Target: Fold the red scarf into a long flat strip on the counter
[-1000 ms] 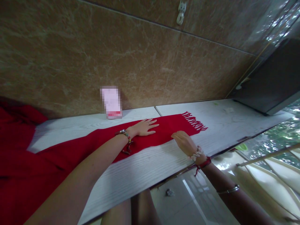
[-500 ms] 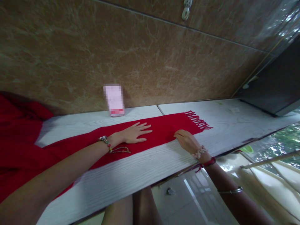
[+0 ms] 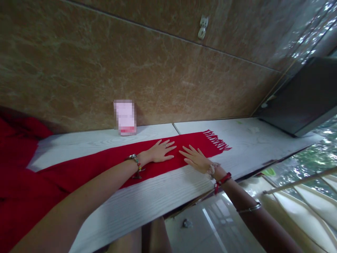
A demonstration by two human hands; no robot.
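A red scarf [image 3: 100, 163] with a fringed end lies stretched along a white wood-grain bench top. Its fringe [image 3: 216, 140] points to the right, while the rest bunches up in loose folds at the far left. My left hand [image 3: 159, 151] rests flat on the scarf's middle, fingers spread. Just to its right, my right hand [image 3: 196, 159] also lies palm down on the cloth near the fringed end, its fingers apart. Neither hand grips anything. Bracelets circle both wrists.
A pink, blurred-out box-like item [image 3: 125, 117] leans against the brown tiled wall [image 3: 147, 77] behind the bench top [image 3: 118, 211]. At the right end stands a dark panel-like object [image 3: 300, 95]. A white cat-shaped hook [image 3: 203, 27] is on the wall. Below lies a shiny tiled floor [image 3: 195, 232].
My right hand has opened from a pinch at the scarf's near edge and moved left onto the cloth, flat. My left hand has slid slightly right along the scarf. The view has shifted a little.
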